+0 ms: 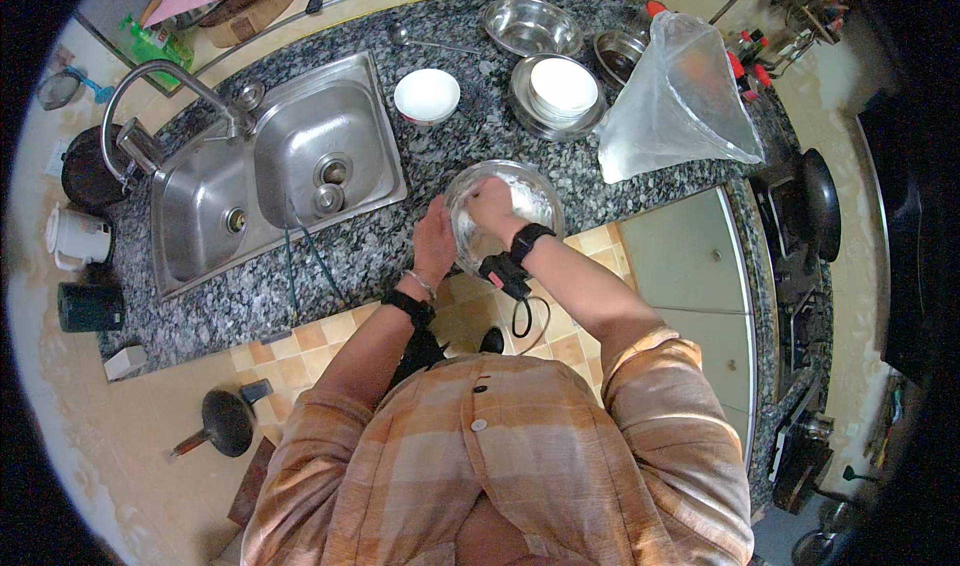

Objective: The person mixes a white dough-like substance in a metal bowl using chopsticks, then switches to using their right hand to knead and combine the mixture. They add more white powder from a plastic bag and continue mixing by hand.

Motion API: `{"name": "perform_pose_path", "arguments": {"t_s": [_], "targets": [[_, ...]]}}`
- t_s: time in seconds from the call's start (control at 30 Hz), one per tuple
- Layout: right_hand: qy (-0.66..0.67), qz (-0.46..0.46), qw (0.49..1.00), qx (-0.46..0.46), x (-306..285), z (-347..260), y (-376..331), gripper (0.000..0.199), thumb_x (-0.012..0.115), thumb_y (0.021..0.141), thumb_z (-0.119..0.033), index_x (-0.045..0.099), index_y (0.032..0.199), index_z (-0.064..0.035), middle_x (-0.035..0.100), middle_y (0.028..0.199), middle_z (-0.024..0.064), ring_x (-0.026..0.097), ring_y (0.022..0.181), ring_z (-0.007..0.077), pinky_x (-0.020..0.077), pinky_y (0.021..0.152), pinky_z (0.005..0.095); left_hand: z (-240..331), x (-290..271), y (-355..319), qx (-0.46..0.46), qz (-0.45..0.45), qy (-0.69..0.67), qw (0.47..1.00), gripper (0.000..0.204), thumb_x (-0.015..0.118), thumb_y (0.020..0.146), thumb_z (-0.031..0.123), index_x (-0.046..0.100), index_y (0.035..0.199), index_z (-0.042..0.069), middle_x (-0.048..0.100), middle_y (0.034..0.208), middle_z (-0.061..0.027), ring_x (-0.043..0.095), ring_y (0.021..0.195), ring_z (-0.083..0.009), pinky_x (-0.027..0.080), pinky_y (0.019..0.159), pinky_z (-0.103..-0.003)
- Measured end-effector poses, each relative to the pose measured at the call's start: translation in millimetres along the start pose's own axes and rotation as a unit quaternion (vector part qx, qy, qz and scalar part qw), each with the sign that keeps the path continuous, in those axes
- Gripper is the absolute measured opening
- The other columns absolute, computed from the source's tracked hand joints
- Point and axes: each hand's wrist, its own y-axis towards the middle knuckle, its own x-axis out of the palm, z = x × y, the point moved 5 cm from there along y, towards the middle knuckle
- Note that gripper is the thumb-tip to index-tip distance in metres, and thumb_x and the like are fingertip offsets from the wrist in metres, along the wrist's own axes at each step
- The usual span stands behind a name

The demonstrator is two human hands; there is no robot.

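A shiny metal bowl [552, 188] with white powder or dough [535, 198] in it stands at the counter's front edge. My left hand [434, 242] grips the bowl's left side, with its fingers pointing up along the rim. Inside the bowl is my right hand [490, 206], its fingers curled down into the white stuff. What lies between those fingers is hidden under the hand. Both wrists wear black straps, and a small dark device with a cable [508, 276] hangs by the right one.
Left of the bowl is a double steel sink [325, 146] with a curved tap [150, 71]. Behind stand a white bowl [427, 96], stacked white bowls [563, 88] in a metal basin, and another basin [532, 26]. A clear plastic bag [680, 106] stands right, before a stove [790, 216].
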Motion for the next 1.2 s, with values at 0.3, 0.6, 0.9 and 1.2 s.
{"name": "perform_pose_path", "arguments": {"t_s": [0.3, 0.6, 0.9, 1.2], "targets": [[0.118, -0.188, 0.964, -0.145, -1, -19, -30, 0.007, 0.064, 0.071, -0.007, 0.068, 0.076, -0.0029, 0.065, 0.071, 0.0151, 0.063, 0.067, 0.0271, 0.0505, 0.067, 0.0354, 6, 0, 1, 0.031, 0.013, 0.037, 0.999, 0.030, 0.043, 0.095, 0.013, 0.051, 0.118, -0.005, 0.062, 0.092, -0.0292, 0.059, 0.085, -0.0460, 0.048, 0.070, -0.050], [-0.015, -0.077, 0.995, 0.063, 0, 2, 2, 0.009, 0.064, 0.072, -0.010, 0.069, 0.075, -0.0035, 0.064, 0.068, 0.0176, 0.065, 0.064, 0.0300, 0.0518, 0.064, 0.0395, 3, -1, 2, 0.003, 0.000, -0.013, 1.000, 0.031, 0.043, 0.096, 0.015, 0.053, 0.118, -0.005, 0.061, 0.099, -0.0295, 0.059, 0.090, -0.0448, 0.048, 0.075, -0.048], [0.022, -0.202, 0.960, -0.191, 1, -24, -27, 0.008, 0.065, 0.071, -0.012, 0.069, 0.073, -0.0063, 0.064, 0.072, 0.0198, 0.063, 0.067, 0.0349, 0.0514, 0.066, 0.0400, 2, 2, 4, -0.003, 0.006, 0.014, 1.000, 0.031, 0.044, 0.095, 0.015, 0.053, 0.118, -0.003, 0.063, 0.089, -0.0275, 0.060, 0.082, -0.0449, 0.048, 0.068, -0.049], [-0.003, -0.053, 0.998, -0.038, -12, -21, -9, 0.011, 0.064, 0.070, -0.013, 0.069, 0.076, -0.0047, 0.063, 0.072, 0.0222, 0.064, 0.072, 0.0383, 0.0520, 0.068, 0.0427, 17, -8, 5, 0.070, 0.035, -0.019, 0.997, 0.029, 0.044, 0.095, 0.013, 0.053, 0.117, -0.002, 0.062, 0.087, -0.0269, 0.060, 0.080, -0.0453, 0.047, 0.067, -0.049]]}}
